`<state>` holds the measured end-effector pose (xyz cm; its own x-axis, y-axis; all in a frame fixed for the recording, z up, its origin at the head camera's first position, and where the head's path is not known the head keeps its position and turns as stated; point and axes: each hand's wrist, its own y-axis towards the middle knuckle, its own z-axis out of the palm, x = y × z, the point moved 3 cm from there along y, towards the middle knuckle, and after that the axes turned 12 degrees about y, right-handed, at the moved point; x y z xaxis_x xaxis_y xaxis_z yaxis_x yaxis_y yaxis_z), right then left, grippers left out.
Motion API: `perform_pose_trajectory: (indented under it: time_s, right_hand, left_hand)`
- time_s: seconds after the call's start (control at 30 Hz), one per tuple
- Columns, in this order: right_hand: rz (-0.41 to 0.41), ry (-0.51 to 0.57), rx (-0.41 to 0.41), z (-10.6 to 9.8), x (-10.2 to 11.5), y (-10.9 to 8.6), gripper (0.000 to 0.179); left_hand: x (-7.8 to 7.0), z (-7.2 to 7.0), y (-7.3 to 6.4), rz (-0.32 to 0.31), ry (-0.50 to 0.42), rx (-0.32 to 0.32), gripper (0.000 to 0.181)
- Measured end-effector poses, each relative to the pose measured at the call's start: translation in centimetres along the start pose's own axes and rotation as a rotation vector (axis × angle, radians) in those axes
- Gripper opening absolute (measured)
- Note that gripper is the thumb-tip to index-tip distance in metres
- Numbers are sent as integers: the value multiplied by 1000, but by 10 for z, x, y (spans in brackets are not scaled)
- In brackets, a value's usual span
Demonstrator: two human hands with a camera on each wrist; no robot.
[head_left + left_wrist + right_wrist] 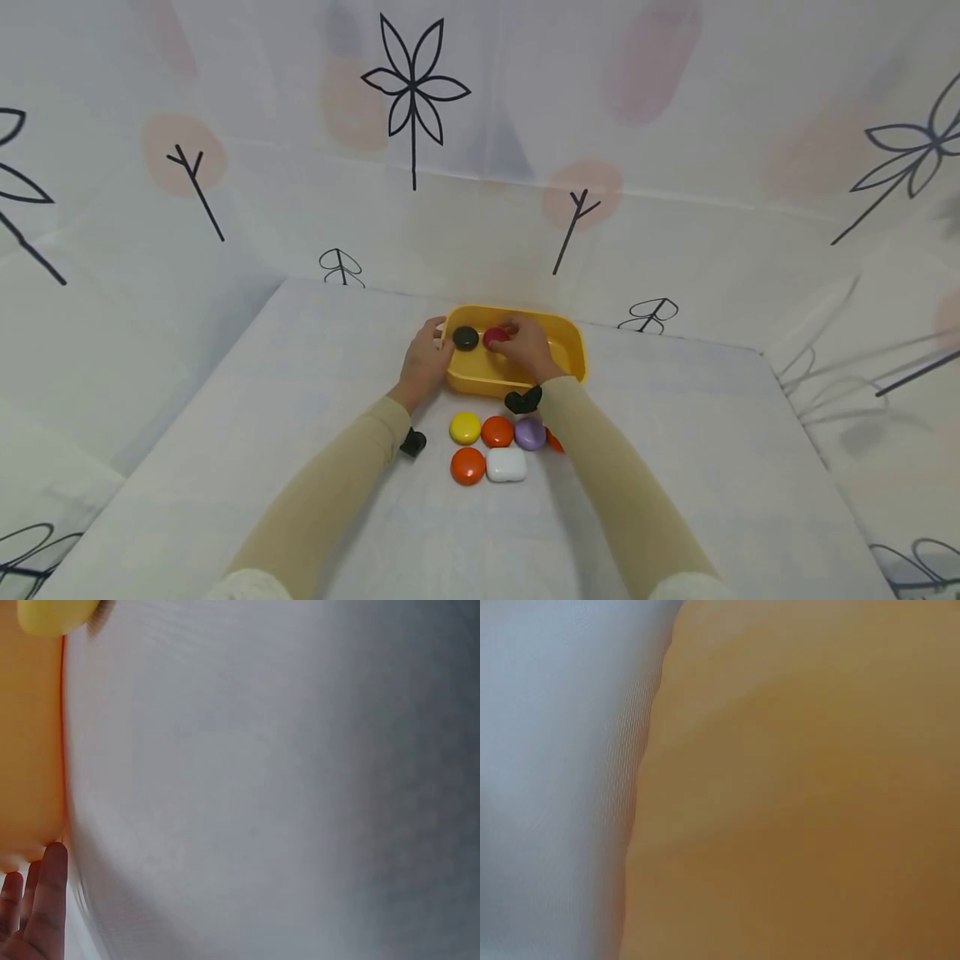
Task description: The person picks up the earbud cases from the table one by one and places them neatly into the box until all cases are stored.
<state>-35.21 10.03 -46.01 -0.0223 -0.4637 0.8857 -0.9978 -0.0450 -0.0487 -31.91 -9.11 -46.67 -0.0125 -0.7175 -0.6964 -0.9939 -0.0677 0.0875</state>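
Observation:
A yellow tray stands toward the back of the table. My left hand is at its left end; in the left wrist view straight fingers touch the tray's outer wall. Reaching inside, my right hand pinches a dark red, glossy round piece between thumb and fingers. Just left of it in the tray lies a black round piece. The right wrist view is filled mostly by the blurred yellow tray, and the right hand is hidden there.
In front of the tray lie a yellow piece, a purple one, a white rounded rectangular one and several orange-red ones. The right sleeve partly covers one. A patterned cloth hangs behind the table.

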Motion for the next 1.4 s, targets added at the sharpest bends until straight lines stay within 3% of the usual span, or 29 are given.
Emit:
perform_pose_trajectory:
  time_s: [0.7,1.4]
  right_hand:
    - [47,-59,20,4,-5,4,41]
    - [-24,-36,10,6,-2,4,39]
  left_hand:
    - [3,1,2,6,-6,-2,49]
    - [0,-2,0,-6,-5,14,49]
